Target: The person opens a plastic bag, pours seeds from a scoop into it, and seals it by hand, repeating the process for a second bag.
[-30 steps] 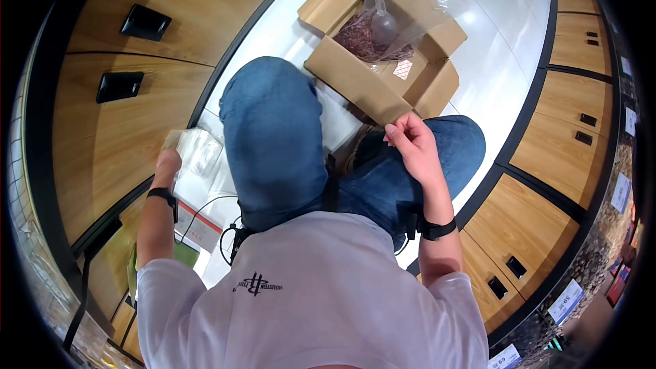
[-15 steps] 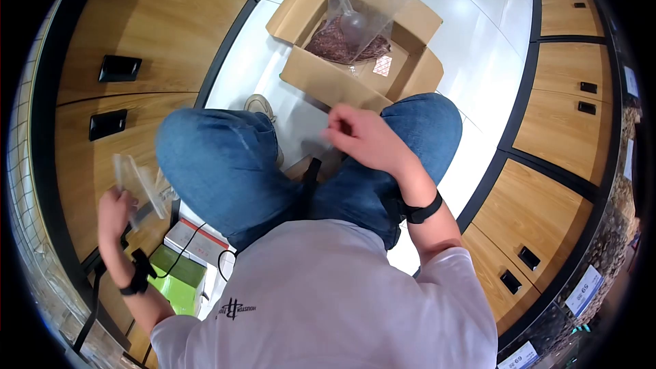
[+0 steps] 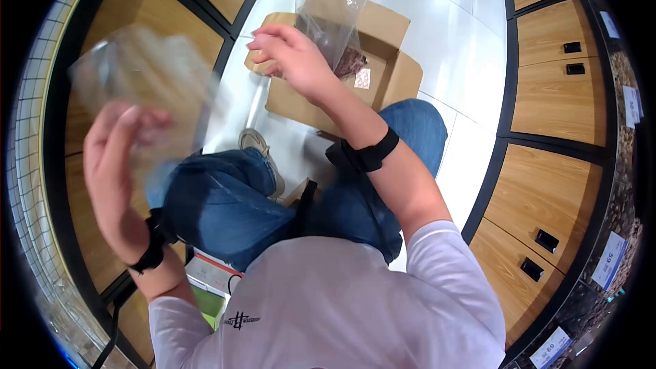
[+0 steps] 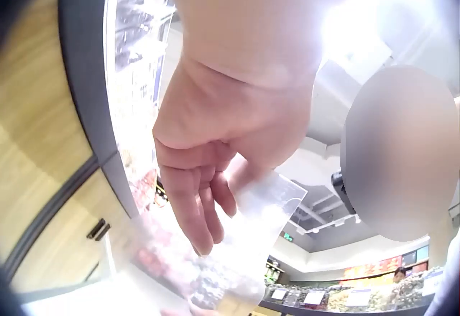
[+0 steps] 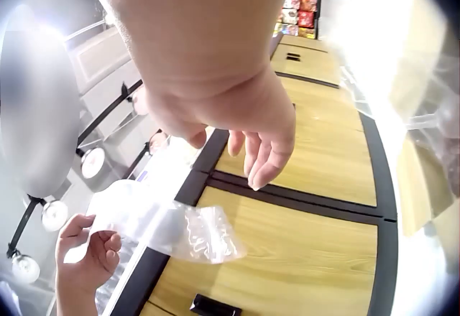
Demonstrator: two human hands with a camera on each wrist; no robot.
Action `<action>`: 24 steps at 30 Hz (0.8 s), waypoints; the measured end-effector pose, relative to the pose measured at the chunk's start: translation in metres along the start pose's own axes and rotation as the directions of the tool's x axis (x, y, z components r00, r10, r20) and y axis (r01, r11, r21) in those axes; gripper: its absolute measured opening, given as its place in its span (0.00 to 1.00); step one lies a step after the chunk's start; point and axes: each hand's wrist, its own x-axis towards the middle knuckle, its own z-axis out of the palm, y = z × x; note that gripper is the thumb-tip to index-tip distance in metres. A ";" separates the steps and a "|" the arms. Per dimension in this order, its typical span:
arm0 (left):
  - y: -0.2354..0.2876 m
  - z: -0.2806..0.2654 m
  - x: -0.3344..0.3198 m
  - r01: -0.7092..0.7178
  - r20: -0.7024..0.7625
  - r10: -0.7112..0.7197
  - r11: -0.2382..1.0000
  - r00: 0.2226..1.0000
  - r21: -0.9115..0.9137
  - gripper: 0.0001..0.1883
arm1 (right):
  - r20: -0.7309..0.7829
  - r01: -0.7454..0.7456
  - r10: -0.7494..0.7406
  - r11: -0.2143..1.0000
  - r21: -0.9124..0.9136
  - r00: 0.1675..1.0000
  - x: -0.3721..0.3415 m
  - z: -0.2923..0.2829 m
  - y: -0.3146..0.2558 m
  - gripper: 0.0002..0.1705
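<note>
My left hand [image 3: 113, 157] pinches a clear plastic bag [image 3: 154, 72] and holds it up on the left, before the wooden cabinet fronts. The bag looks flat and blurred; in the right wrist view, the clear bag [image 5: 205, 237] spreads out from the left fingers. Nothing is in my right hand [image 3: 295, 61], raised over the near left side of an open cardboard box [image 3: 301, 106] with fingers loosely bent. Inside that box stands another clear bag [image 3: 328, 34] with dark reddish-brown dried pieces [image 3: 352, 61] at its bottom, partly hidden by the right hand.
Wooden cabinets [image 3: 553, 109] with black handles line both sides of the white tiled floor [image 3: 458, 48]. My bent knees [image 3: 219, 198] are just below the box. A red-and-white carton [image 3: 208, 275] and a green item [image 3: 210, 304] lie at lower left.
My left hand has swung out left, then up and forward with the clear bag. My right hand has lifted from near the knee to over the box, moving left. The head view has shifted.
</note>
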 end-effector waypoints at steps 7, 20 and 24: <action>-0.034 0.059 0.076 0.119 0.220 -0.050 0.942 0.974 -0.315 0.11 | 0.060 -0.336 0.369 0.750 0.570 0.927 -0.009 -0.060 0.032 0.25; -0.129 0.080 0.171 0.130 -0.005 -0.147 0.855 0.989 0.502 0.18 | -0.529 -0.064 0.064 0.998 0.018 0.847 -0.002 -0.104 0.023 0.14; -0.133 0.102 0.166 -0.050 0.061 0.022 0.864 0.998 0.500 0.17 | -0.548 -0.028 -0.023 0.996 -0.084 0.836 -0.005 -0.090 0.022 0.15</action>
